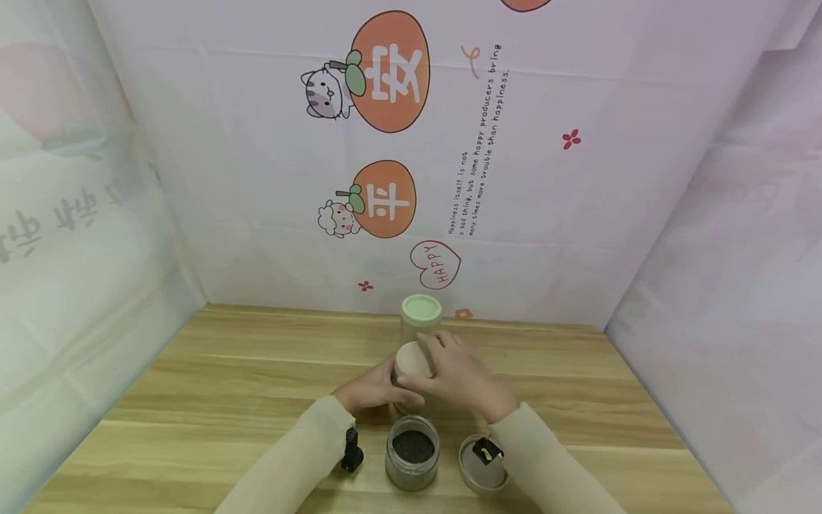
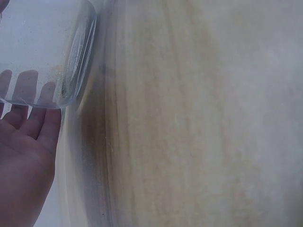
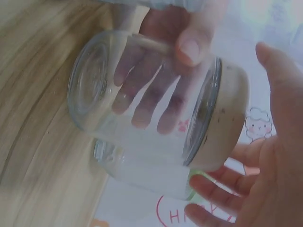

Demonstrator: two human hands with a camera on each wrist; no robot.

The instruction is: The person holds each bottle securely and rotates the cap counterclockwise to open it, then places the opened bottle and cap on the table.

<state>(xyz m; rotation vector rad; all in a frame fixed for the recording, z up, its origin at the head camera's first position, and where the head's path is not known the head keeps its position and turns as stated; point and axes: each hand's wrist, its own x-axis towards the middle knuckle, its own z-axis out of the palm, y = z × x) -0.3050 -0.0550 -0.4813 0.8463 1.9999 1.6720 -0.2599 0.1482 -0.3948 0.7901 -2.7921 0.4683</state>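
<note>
A clear glass jar (image 3: pixel 142 142) with a beige lid (image 1: pixel 413 360) is held above the table. My left hand (image 1: pixel 379 385) grips its body; the fingers show through the glass in the right wrist view. In the left wrist view, the jar's base (image 2: pixel 71 71) is seen above the palm. Around the lid stands my right hand (image 1: pixel 459 375), blurred in the head view. Its thumb (image 3: pixel 272 64) is apart from the lid, and its other fingers (image 3: pixel 213 194) are spread, slightly bent, at the opposite edge. Whether those fingertips touch the lid I cannot tell.
Just behind the held jar stands another clear jar with a green lid (image 1: pixel 421 308). Nearer me is a lidless jar (image 1: pixel 411 475) with dark contents. To its right lies a round lid (image 1: pixel 474 475), partly covered by the black wrist camera. A printed cloth wall (image 1: pixel 546 235) rises behind the table.
</note>
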